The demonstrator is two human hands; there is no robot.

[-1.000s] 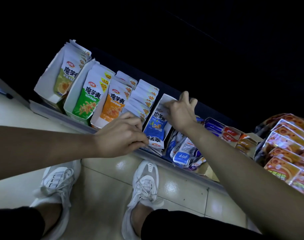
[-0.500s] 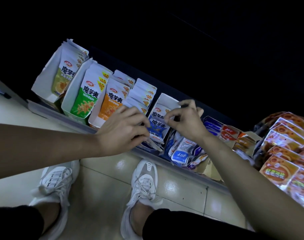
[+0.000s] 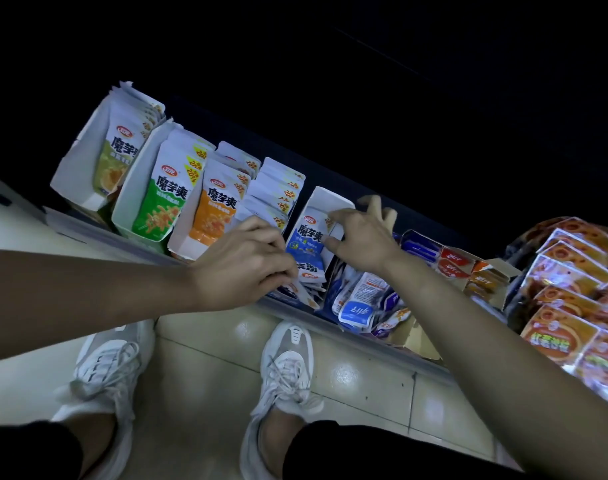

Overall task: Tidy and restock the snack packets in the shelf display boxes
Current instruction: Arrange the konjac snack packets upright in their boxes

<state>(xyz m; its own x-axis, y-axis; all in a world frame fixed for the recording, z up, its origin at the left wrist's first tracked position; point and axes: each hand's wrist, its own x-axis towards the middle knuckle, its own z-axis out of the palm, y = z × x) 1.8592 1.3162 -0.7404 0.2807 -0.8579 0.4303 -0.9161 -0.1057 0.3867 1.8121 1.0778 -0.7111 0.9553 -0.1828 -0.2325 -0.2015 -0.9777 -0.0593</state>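
The left hand [image 3: 247, 261] is lying over the front edge of the shelf [image 3: 87, 230], fingers curled tight and pinching a small bundle of front packets [image 3: 309, 275] that are lying flat and upside down at the mouth of a white display box [image 3: 330, 202]. The right hand [image 3: 359, 237] is spread wide over the right wall of that same box: its thumb and forefinger are touching the right edge of the blue packet [image 3: 304, 237] standing upright inside, while the other fingers are fanning out past the box toward the dark back of the shelf (what they are touching there is too dim to make out).

To the left of the blue packet, a row of white-backed packets [image 3: 278, 192] is standing on end. Further left, each in its own box, an orange packet [image 3: 214, 216], a green packet [image 3: 160, 206] and a pale green packet [image 3: 118, 157] are facing forward, all leaning back a little.

Just right of the white box, loose blue-and-white packets [image 3: 356, 303] are lying in a jumble at the shelf front, some hanging over the edge. Beyond them red packets [image 3: 451, 263] are sitting in a brown carton, and large orange packs [image 3: 569, 292] are stacked at the far right.

Below, two white shoes [image 3: 288, 362] are standing on the pale tiled floor [image 3: 209, 358].
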